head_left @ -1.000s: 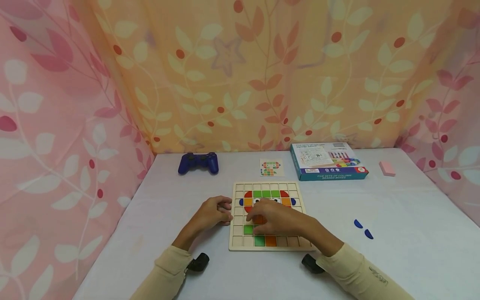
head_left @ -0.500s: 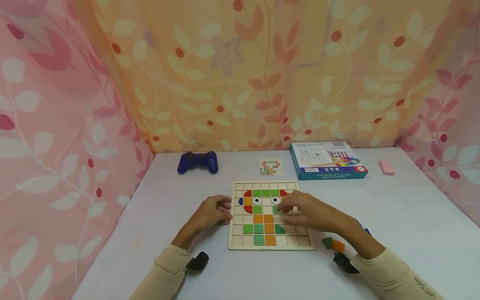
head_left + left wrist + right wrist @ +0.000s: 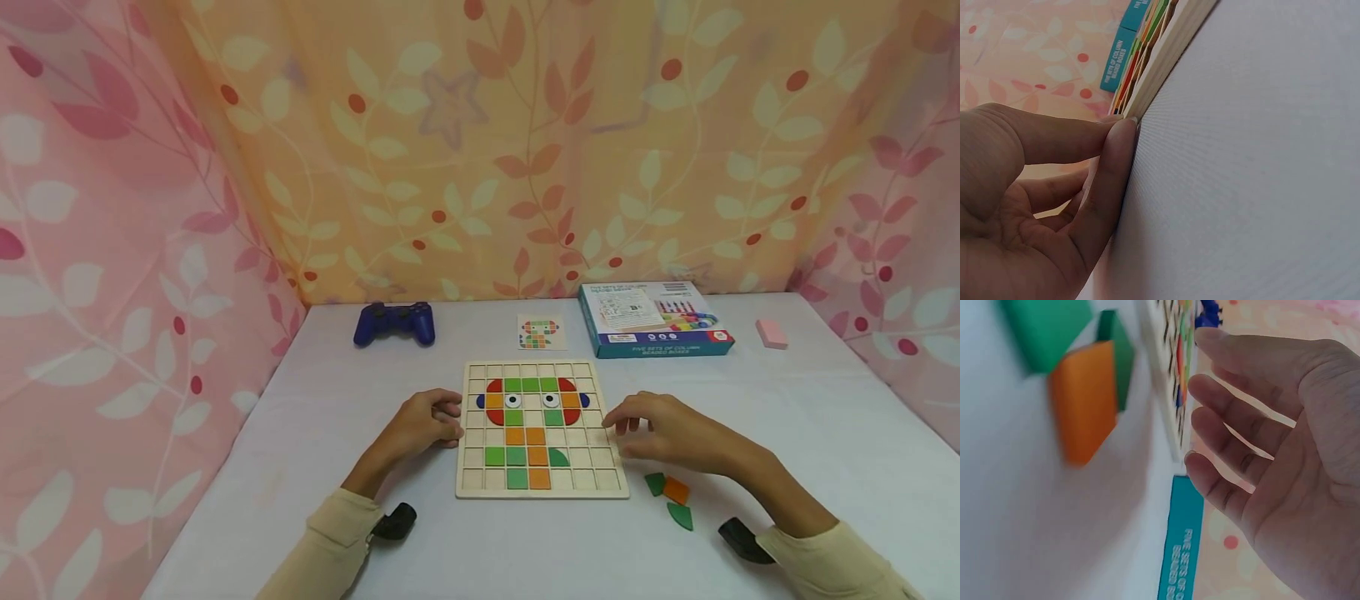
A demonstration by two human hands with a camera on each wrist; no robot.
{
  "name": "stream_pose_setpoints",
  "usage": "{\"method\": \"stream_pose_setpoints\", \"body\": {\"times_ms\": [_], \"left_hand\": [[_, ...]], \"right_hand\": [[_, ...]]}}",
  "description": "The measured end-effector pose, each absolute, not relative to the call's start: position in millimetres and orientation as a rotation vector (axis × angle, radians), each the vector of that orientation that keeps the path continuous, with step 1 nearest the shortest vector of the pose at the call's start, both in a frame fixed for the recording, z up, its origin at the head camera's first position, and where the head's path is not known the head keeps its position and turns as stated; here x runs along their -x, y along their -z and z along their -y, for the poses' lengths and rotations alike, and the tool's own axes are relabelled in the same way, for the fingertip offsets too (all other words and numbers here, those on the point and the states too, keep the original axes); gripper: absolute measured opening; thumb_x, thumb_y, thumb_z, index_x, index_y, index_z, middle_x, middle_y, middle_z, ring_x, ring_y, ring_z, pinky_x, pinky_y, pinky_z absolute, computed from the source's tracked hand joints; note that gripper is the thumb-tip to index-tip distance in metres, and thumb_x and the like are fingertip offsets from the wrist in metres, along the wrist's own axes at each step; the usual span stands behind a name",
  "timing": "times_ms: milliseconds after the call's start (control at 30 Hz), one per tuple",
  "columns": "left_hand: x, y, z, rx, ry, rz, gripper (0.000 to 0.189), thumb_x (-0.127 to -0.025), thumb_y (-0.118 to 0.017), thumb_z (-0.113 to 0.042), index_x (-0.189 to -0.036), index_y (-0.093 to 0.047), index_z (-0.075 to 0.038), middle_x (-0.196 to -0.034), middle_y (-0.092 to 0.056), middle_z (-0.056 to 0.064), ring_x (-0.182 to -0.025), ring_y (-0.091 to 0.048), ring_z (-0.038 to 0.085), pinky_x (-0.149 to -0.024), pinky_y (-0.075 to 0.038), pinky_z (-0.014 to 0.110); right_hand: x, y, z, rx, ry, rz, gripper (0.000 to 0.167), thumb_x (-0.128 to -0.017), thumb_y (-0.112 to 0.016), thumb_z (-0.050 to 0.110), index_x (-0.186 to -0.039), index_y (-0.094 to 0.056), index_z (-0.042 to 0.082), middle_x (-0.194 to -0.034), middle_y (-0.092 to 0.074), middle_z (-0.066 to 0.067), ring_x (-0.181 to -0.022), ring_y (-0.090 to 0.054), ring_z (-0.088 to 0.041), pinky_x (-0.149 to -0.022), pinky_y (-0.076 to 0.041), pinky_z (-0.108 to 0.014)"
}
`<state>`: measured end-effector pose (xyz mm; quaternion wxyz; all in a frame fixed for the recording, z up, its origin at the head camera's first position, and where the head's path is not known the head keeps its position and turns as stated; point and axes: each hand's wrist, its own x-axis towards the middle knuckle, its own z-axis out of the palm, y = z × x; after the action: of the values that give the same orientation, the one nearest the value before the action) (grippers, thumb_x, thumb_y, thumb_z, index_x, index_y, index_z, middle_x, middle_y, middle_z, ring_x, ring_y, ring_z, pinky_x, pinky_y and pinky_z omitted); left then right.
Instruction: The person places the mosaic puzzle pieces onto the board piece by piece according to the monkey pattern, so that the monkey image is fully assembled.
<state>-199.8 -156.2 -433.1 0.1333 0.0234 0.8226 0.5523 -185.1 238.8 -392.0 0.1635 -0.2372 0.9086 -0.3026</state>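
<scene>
A wooden grid board lies on the table, with coloured tiles forming a figure. Its top has red, green and orange tiles, two eye tiles and blue half-rounds at both sides; orange and green tiles sit below. My left hand holds the board's left edge, thumb and finger meeting at the rim in the left wrist view. Just off the right edge, my right hand hovers with loosely bent fingers and nothing in them. Below it lie an orange square tile and two green quarter-round tiles.
Behind the board lies a pattern card. A blue game controller is at the back left. A flat box stands at the back right, with a pink block farther right. Patterned cloth surrounds the table.
My right hand has moved from over the board to its right side, uncovering the figure and the loose green and orange tiles. The blue half-rounds on the table are now out of sight. My left hand stays put.
</scene>
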Motion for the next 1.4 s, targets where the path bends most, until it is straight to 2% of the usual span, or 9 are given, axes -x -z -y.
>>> {"method": "stream_pose_setpoints", "body": {"times_ms": [267,533,767,933,1133,1267,1400], "left_hand": [[201,435,156,-0.081,-1.608,-2.377,0.052,-0.089,-0.075,0.008,-0.139,-0.062,0.004,-0.118,-0.065,0.014,-0.091,-0.067,0.02,-0.077,-0.067,0.032],[200,434,158,-0.095,-1.605,-2.38,0.053,-0.088,-0.076,0.007,-0.139,-0.061,0.004,-0.119,-0.065,0.015,-0.093,-0.068,0.019,-0.076,-0.067,0.031],[200,434,158,-0.102,-1.611,-2.366,0.054,-0.088,-0.076,0.008,-0.14,-0.06,0.005,-0.12,-0.064,0.016,-0.093,-0.068,0.02,-0.075,-0.067,0.03],[199,433,158,-0.092,-1.61,-2.37,0.053,-0.089,-0.076,0.007,-0.139,-0.061,0.004,-0.119,-0.065,0.016,-0.092,-0.067,0.02,-0.075,-0.067,0.031],[198,433,158,-0.086,-1.613,-2.373,0.053,-0.088,-0.077,0.007,-0.139,-0.062,0.004,-0.118,-0.065,0.015,-0.091,-0.067,0.019,-0.077,-0.068,0.033],[199,433,158,-0.092,-1.61,-2.379,0.053,-0.088,-0.077,0.007,-0.139,-0.062,0.004,-0.118,-0.065,0.015,-0.091,-0.067,0.019,-0.076,-0.068,0.033],[199,433,158,-0.097,-1.607,-2.376,0.053,-0.088,-0.077,0.007,-0.139,-0.061,0.004,-0.118,-0.065,0.015,-0.091,-0.067,0.019,-0.077,-0.068,0.033]], "right_hand": [[177,400,-260,0.618,0.829,-2.563,0.04,-0.084,-0.087,0.028,-0.123,-0.076,0.024,-0.111,-0.069,0.008,-0.102,-0.058,-0.018,-0.083,-0.059,-0.024],[174,405,-270,0.63,0.82,-2.512,0.045,-0.079,-0.092,0.032,-0.12,-0.076,0.027,-0.113,-0.069,0.009,-0.105,-0.059,-0.021,-0.09,-0.059,-0.029],[174,407,-271,0.6,0.829,-2.492,0.045,-0.078,-0.093,0.033,-0.12,-0.076,0.026,-0.102,-0.066,0.006,-0.099,-0.058,-0.021,-0.082,-0.058,-0.024],[174,407,-271,0.575,0.815,-2.517,0.041,-0.081,-0.091,0.03,-0.118,-0.077,0.022,-0.09,-0.063,0.003,-0.089,-0.057,-0.02,-0.073,-0.056,-0.024],[174,408,-272,0.577,0.813,-2.524,0.044,-0.081,-0.092,0.035,-0.119,-0.076,0.017,-0.078,-0.06,0.002,-0.078,-0.058,-0.016,-0.065,-0.051,-0.025],[175,409,-272,0.575,0.81,-2.53,0.043,-0.081,-0.092,0.031,-0.118,-0.076,0.017,-0.08,-0.06,0.002,-0.079,-0.057,-0.015,-0.066,-0.052,-0.024],[176,407,-273,0.561,0.776,-2.588,0.042,-0.081,-0.092,0.03,-0.118,-0.077,0.019,-0.089,-0.063,0.004,-0.087,-0.057,-0.017,-0.072,-0.056,-0.023]]}}
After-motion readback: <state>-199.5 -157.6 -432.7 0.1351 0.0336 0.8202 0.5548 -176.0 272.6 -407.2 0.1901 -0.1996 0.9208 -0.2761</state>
